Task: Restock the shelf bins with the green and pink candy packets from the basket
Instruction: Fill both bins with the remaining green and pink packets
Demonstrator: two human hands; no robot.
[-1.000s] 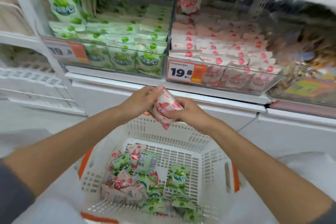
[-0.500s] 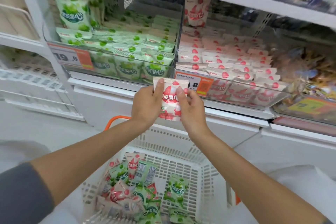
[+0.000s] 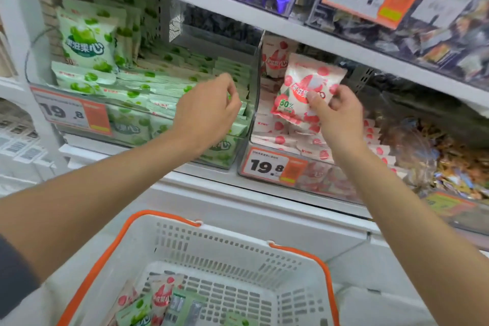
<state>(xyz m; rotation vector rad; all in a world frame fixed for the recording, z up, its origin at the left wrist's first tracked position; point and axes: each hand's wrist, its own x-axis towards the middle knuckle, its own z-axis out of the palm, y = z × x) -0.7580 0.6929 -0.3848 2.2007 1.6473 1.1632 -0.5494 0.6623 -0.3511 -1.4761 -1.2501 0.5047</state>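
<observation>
White shelving (image 3: 232, 14) is carrying clear bins, and a white basket (image 3: 238, 238) is sitting below. At left, the green bin (image 3: 132, 124) is holding green packets (image 3: 84, 40). The left hand (image 3: 209, 111) is hovering before it, fingers loosely curled around nothing. Over the pink bin (image 3: 312, 176), the pink packet (image 3: 304, 85) is standing nearly upright, long axis vertical, top leaning right, print facing the camera. The right hand (image 3: 337, 120) is pinching its lower right part, thumb in front.

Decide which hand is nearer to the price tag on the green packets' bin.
Left. The left hand hovers to the right of that price tag, before the green bin; the right hand is farther right, holding a pink packet at the pink bin.
</observation>
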